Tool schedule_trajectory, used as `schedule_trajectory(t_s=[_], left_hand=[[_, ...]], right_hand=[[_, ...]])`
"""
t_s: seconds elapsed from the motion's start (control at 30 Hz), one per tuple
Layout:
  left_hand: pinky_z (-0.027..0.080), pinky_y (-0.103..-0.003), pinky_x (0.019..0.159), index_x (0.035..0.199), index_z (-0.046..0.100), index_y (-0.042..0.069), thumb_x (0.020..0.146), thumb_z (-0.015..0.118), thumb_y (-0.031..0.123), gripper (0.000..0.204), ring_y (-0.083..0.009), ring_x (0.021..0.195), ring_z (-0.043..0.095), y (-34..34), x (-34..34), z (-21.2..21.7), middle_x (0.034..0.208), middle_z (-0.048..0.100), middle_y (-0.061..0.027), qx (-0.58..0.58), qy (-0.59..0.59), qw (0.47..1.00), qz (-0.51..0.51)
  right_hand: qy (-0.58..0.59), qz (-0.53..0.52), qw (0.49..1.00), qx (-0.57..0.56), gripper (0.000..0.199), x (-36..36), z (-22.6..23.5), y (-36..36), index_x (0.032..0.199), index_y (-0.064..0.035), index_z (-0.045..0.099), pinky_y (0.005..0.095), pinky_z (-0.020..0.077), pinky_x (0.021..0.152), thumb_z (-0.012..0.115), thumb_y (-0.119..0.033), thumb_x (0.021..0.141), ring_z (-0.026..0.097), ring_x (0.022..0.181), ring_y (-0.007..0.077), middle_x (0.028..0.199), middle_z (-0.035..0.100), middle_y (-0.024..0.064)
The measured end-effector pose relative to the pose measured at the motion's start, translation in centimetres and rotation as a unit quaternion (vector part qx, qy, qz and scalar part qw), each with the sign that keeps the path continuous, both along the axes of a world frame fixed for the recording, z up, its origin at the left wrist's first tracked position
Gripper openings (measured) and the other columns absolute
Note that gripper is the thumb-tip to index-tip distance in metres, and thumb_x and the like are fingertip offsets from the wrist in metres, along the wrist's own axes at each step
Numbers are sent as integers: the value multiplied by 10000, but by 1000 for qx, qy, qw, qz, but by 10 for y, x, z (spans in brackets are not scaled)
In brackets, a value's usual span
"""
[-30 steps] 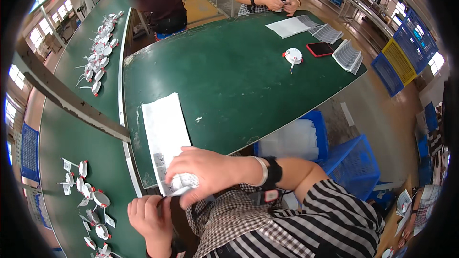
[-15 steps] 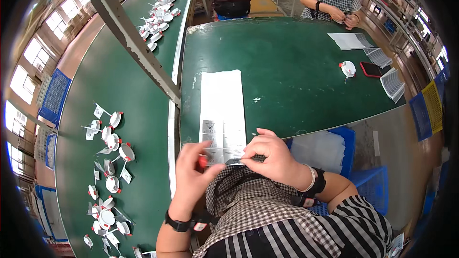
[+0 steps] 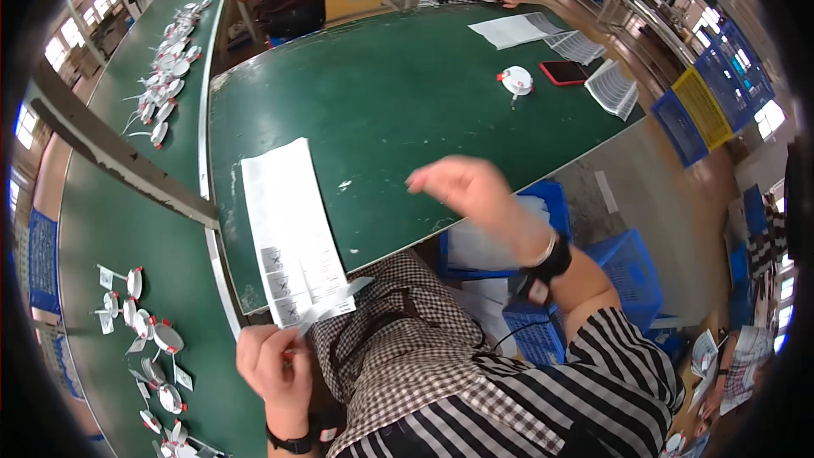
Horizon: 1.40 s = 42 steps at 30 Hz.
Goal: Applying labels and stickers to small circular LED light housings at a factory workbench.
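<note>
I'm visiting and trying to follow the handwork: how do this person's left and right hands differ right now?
The left hand is curled, seemingly pinching one end of a pale strip; the right hand is more outstretched and blurred, with nothing clearly held. The left hand is beside the near end of the long white sheet, while the right hand appears over the green table. Both are bare, each with a dark wristband.

A green bench (image 3: 373,110) spreads across the middle of the frame, its surface scuffed with pale marks. A longer green bench (image 3: 93,212) runs down the left side, crossed by a chipped metal post (image 3: 127,165). Bright windows (image 3: 56,53) line the upper left. Smooth floor (image 3: 666,203) shows at right, grey and brownish, with metal racks (image 3: 623,0) at upper right.
</note>
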<state>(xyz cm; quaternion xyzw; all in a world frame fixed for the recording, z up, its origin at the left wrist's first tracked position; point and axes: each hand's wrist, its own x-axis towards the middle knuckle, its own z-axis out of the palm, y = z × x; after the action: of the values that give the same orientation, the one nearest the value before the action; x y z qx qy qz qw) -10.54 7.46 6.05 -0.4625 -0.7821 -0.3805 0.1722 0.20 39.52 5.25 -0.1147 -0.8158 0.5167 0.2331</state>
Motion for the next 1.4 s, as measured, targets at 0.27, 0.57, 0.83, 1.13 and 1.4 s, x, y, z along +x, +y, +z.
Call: schedule_trajectory(t_s=[0.27, 0.57, 0.83, 1.13, 1.4], left_hand=[[313, -242, 448, 762, 568, 4, 684, 601, -68, 111, -144, 591, 448, -20, 2, -14, 745, 502, -73, -5, -49, 998, 50], [367, -284, 501, 780, 572, 20, 614, 601, -76, 194, -192, 621, 491, -23, 10, -9, 752, 513, -89, -26, -83, 993, 76], [400, -269, 525, 762, 580, 17, 586, 596, -99, 211, -197, 591, 522, -14, 19, 3, 742, 606, -103, 67, -178, 982, 14], [378, -184, 500, 783, 601, -9, 798, 650, -3, 51, -38, 551, 483, -12, 38, -14, 626, 565, 5, 77, -496, 861, 81], [358, -164, 456, 829, 611, 29, 868, 622, 140, 118, -28, 540, 536, -23, 42, -63, 704, 659, -42, 131, -675, 719, 101]], right_hand=[[-19, -387, 772, 504, 254, 52, -26, 218, 1021, -69, 658, 400, 475, 791, 536, -20, 804, 596, 897, 305, 975, 620, 141], [-137, -147, 773, 602, 82, 35, -37, 260, 812, -66, 667, 390, 477, 747, 624, -102, 753, 588, 845, 291, 802, 637, 91], [-101, -3, 989, -111, 186, -2, 11, 73, 946, 27, 666, 237, 475, 593, 605, -123, 853, 584, 619, 89, 736, 623, 40], [-126, 156, 897, -394, 276, 9, -66, -145, 1154, 16, 588, 224, 489, 688, 560, -133, 923, 609, 776, 90, 885, 654, 46], [-129, 121, 876, -450, 219, 12, -73, -167, 1111, 26, 557, 251, 497, 701, 531, -5, 896, 613, 817, 129, 908, 639, 77]])
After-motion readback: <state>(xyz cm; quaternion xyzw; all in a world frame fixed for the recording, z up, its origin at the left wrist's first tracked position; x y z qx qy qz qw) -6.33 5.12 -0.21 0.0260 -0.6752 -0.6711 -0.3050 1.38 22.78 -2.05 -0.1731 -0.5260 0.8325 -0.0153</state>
